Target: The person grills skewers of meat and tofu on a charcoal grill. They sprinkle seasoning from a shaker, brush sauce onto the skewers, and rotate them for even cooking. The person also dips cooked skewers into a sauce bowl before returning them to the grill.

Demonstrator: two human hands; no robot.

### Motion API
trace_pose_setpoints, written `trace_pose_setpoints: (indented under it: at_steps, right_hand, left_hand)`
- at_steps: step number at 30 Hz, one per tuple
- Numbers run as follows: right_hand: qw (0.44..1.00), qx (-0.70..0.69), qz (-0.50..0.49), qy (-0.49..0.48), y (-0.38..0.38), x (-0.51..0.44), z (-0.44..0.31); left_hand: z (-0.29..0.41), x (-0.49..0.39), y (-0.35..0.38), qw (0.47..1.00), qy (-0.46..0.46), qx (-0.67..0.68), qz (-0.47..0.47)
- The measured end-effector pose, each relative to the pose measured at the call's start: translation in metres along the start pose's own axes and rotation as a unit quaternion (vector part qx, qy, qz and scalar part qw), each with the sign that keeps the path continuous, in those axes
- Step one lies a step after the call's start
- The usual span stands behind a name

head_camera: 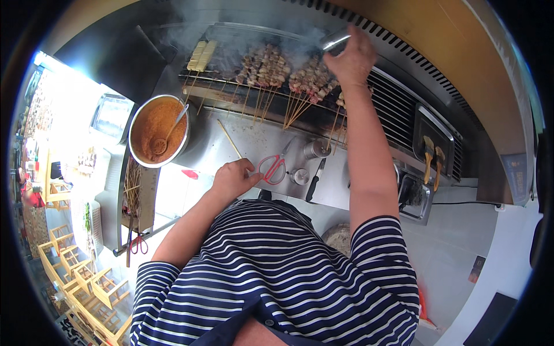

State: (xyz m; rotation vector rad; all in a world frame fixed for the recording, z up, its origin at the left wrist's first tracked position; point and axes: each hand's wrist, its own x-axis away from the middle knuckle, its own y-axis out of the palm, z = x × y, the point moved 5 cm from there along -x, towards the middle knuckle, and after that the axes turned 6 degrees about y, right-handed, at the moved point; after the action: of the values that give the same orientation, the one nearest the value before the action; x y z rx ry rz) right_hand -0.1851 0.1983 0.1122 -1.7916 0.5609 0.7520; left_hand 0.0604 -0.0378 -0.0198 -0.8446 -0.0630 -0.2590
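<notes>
Over the right part of the grill my right hand (352, 58) reaches out, its fingers around or against a shiny metal object (336, 42) that smoke and the hand partly hide. Below it, bunches of meat skewers (309, 80) lie across the smoking grill, with more meat skewers (265, 67) to their left and pale yellow skewered pieces (202, 56) at the far left. My left hand (236, 178) rests at the counter's near edge, thumb apart from the curled fingers. A thin wooden stick (229, 138) reaches to its fingers; whether they hold it I cannot tell. Red-handled scissors (272, 170) lie just right.
A steel bowl of reddish seasoning (168, 110) with a ladle stands left. Right of the scissors are a metal shaker (317, 149), a small round lid (300, 176) and a black-handled knife (316, 181). Two brushes (428, 155) lie on a tray (448, 147) at right.
</notes>
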Motion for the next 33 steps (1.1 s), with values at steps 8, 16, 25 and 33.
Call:
trace_pose_setpoints:
  at_steps: [8, 16, 25, 33]
  right_hand:
    - [0.997, 0.001, -0.073, -0.013, -0.011, 0.031, -0.024]
    - [0.998, -0.035, -0.046, -0.022, -0.041, 0.046, -0.016]
    - [0.999, 0.045, 0.013, -0.028, -0.053, 0.024, 0.015]
    - [0.998, -0.053, -0.021, -0.033, -0.016, 0.049, -0.056]
  left_hand:
    - [-0.015, -0.017, 0.007, 0.977, -0.043, 0.209, -0.027]
    - [-0.022, -0.033, 0.008, 0.921, -0.093, 0.376, -0.039]
    - [-0.025, -0.04, 0.009, 0.873, -0.129, 0.471, -0.019]
    - [-0.018, -0.069, 0.005, 0.714, -0.172, 0.677, 0.043]
